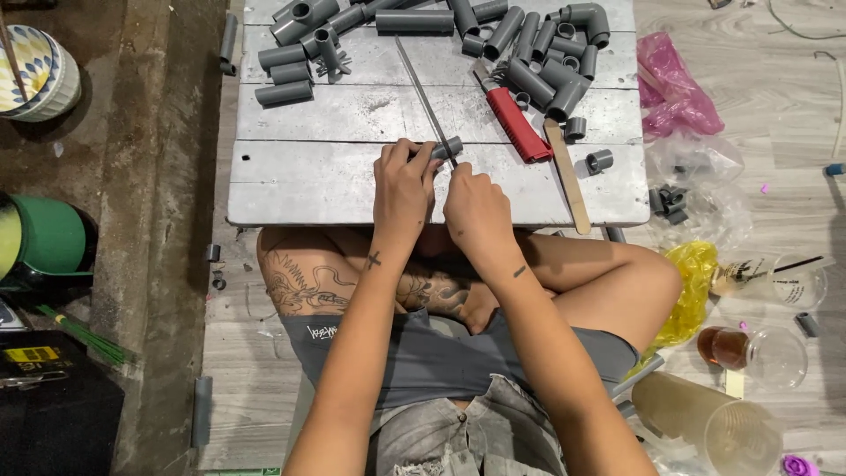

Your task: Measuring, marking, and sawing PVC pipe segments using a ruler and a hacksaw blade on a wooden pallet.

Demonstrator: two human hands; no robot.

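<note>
Crossed legs (564,282) below; both hands, left (404,189) and right (477,211), pinch a grey pipe piece (447,148) beside a metal rod (423,92).

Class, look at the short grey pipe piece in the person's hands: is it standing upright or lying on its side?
On its side. The grey pipe piece lies along the board, one open end facing right, the other in the left hand.

Low grey board table (335,181) carrying grey pipe pieces (529,44), red-handled saw (515,123), wooden stick (567,172), thin metal rod (423,92).
</note>
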